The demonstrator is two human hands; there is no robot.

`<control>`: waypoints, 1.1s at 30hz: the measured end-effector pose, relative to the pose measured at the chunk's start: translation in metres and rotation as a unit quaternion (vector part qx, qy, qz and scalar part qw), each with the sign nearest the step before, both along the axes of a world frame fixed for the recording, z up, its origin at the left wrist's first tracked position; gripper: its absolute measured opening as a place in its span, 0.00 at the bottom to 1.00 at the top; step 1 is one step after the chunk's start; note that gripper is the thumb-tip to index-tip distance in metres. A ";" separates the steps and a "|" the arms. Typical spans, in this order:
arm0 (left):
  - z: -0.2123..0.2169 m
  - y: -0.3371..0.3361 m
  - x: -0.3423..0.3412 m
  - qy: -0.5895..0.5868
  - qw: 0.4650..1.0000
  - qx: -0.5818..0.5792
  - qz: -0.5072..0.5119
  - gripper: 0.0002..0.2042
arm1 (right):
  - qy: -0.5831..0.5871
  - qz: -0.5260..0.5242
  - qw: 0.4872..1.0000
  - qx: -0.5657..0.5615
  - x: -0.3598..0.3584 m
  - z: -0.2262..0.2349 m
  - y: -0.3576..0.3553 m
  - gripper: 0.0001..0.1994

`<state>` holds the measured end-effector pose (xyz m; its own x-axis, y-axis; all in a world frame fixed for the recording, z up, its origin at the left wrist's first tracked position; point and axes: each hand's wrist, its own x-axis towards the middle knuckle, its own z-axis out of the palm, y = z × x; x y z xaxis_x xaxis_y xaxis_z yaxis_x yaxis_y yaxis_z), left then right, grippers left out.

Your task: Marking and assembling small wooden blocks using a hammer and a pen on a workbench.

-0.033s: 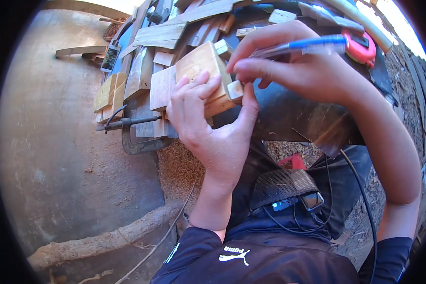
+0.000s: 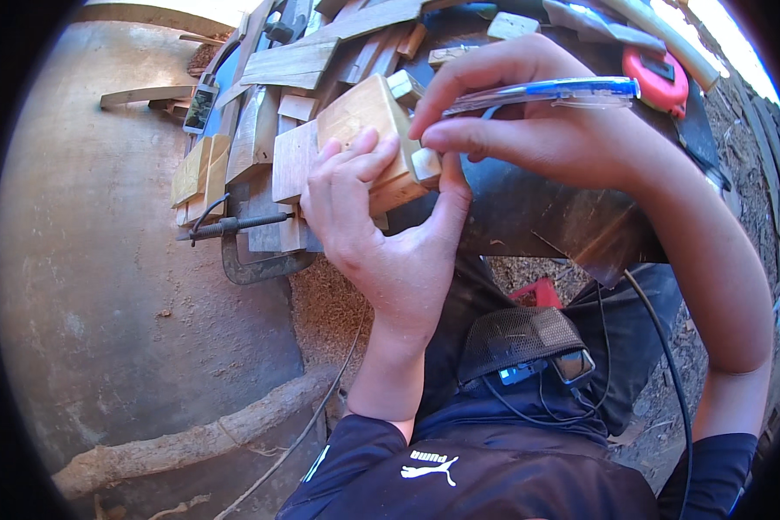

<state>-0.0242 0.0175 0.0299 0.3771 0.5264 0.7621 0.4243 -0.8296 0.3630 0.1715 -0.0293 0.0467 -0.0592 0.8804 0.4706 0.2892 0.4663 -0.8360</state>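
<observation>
Pale rectangular wooden block (image 2: 368, 130), long axis slanting up-left to down-right, clamped in left hand (image 2: 381, 234) over the dark bench; right hand (image 2: 537, 130), fingers pinched on blue-capped clear pen (image 2: 546, 91), poised just right of it.

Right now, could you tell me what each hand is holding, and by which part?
The left hand grips a wooden block across its face and end; the right hand holds a blue pen along its barrel.

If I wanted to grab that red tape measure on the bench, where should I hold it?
Probably around the rounded red body of the tape measure, coming from above. It lies flat on the dark bench, its top face open. The right hand holding the pen is close on one side, so reach from the far side.
</observation>
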 end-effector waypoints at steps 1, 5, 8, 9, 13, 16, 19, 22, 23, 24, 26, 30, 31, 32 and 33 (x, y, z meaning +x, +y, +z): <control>0.000 0.000 0.000 0.007 1.000 -0.001 -0.006 0.22 | 0.007 -0.006 1.000 -0.001 0.000 -0.001 -0.001 0.09; 0.000 0.000 -0.004 0.031 1.000 0.003 -0.001 0.24 | 0.036 0.004 0.998 -0.054 -0.002 0.011 -0.006 0.09; -0.003 -0.001 -0.003 0.022 1.000 -0.001 -0.007 0.25 | 0.149 0.096 0.984 -0.001 -0.005 0.016 -0.003 0.10; -0.004 -0.002 -0.002 0.001 1.000 -0.012 -0.012 0.25 | 0.153 0.092 0.984 -0.002 -0.003 0.015 -0.009 0.10; -0.002 -0.004 -0.004 0.016 0.999 -0.024 -0.017 0.26 | 0.019 0.018 0.999 -0.026 0.006 0.022 -0.022 0.10; -0.001 -0.003 -0.005 0.015 0.999 -0.033 -0.018 0.26 | 0.135 0.164 0.975 -0.072 0.015 0.018 -0.016 0.09; 0.000 -0.003 -0.006 0.020 0.999 -0.038 -0.006 0.26 | 0.036 0.032 0.998 -0.044 0.000 0.027 -0.025 0.08; 0.000 -0.003 -0.005 0.013 0.998 -0.052 -0.015 0.26 | 0.022 0.020 0.999 -0.024 -0.001 0.025 -0.027 0.08; 0.000 -0.004 -0.005 0.007 0.998 -0.058 -0.015 0.26 | 0.021 0.022 0.999 -0.016 -0.001 0.024 -0.026 0.08; 0.000 -0.004 -0.005 0.002 0.998 -0.064 -0.015 0.25 | 0.019 0.025 0.999 -0.009 0.000 0.023 -0.025 0.08; 0.000 -0.004 -0.005 0.003 0.998 -0.062 -0.015 0.25 | 0.076 0.100 0.990 -0.071 0.021 0.029 -0.015 0.09; -0.001 -0.002 -0.006 0.007 0.998 -0.053 -0.017 0.25 | 0.126 0.166 0.967 -0.150 0.028 0.034 -0.013 0.09; -0.001 -0.002 -0.006 0.007 0.998 -0.053 -0.017 0.25 | 0.125 0.166 0.967 -0.150 0.020 0.030 -0.015 0.09; 0.000 -0.002 -0.006 0.009 0.999 -0.049 -0.018 0.25 | 0.074 0.093 0.990 -0.073 0.007 0.023 -0.019 0.09; 0.000 -0.002 -0.006 0.011 0.999 -0.045 -0.019 0.25 | 0.021 0.020 1.000 0.004 -0.001 0.020 -0.021 0.08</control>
